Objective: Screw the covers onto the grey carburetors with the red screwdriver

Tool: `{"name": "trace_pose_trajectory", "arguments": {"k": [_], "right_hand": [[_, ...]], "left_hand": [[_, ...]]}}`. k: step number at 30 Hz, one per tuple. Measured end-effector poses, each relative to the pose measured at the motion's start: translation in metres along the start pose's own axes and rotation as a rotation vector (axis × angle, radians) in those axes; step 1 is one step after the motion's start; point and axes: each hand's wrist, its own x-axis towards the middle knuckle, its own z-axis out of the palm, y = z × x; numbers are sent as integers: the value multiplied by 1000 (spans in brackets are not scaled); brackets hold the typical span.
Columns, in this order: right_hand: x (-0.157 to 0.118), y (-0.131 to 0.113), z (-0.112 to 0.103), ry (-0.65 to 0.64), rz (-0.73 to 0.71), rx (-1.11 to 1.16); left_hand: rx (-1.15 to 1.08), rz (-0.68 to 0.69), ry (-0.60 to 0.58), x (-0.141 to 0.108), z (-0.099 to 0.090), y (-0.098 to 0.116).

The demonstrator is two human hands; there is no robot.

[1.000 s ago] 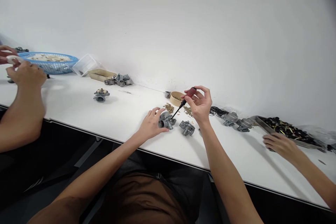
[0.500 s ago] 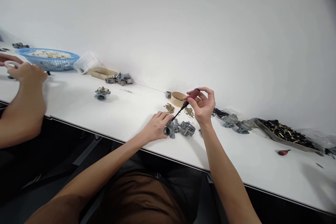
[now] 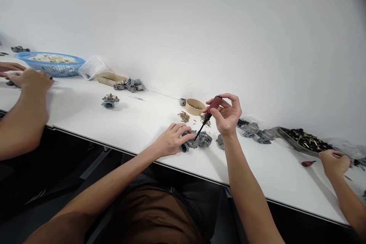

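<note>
My right hand (image 3: pixel 228 116) grips a screwdriver (image 3: pixel 215 102) by its red and black handle. The dark shaft slants down and left, its tip at a grey metal carburetor (image 3: pixel 192 143). My left hand (image 3: pixel 175 138) is closed around the left side of that carburetor and steadies it on the table. Another carburetor (image 3: pixel 206 139) lies close against its right side. Part of a further grey metal piece (image 3: pixel 220 142) shows beside my right wrist. Small brass parts (image 3: pixel 184 116) lie in loose piles behind the carburetors, near a round tan bowl (image 3: pixel 195 107) holding more.
On the right are more carburetors (image 3: pixel 250 129), a metal tray (image 3: pixel 296 145) of black parts, a red screwdriver (image 3: pixel 308 163) and a co-worker's hand (image 3: pixel 334 162). Leftward stand a lone carburetor (image 3: pixel 109 101), a yellowish tray (image 3: pixel 110 79), a blue basket (image 3: pixel 57 69) and another co-worker's hands (image 3: pixel 36 81).
The screwdriver tip has shifted right and down along the carburetor, which now appears tilted. My right hand moved slightly right. A co-worker's hand has come in at the right tray.
</note>
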Motion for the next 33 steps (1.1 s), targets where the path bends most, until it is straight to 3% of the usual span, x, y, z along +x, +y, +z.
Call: {"name": "trace_pose_trajectory", "arguments": {"k": [14,22,27,31,33], "right_hand": [[-1,2,0,-126,18,63],[-9,-24,13,-253,-48,37],[-10,-25,15,-147,-71,-128],[-8,-25,5,-244,1,0],[-5,-25,2,-228,-9,-1]], "left_hand": [[-46,14,15,-4,9,-4],[-56,13,43,-2,9,-3],[-92,8,23,-1,7,-1],[-124,18,21,-3,7,-2],[-133,21,20,-3,7,-2]]}}
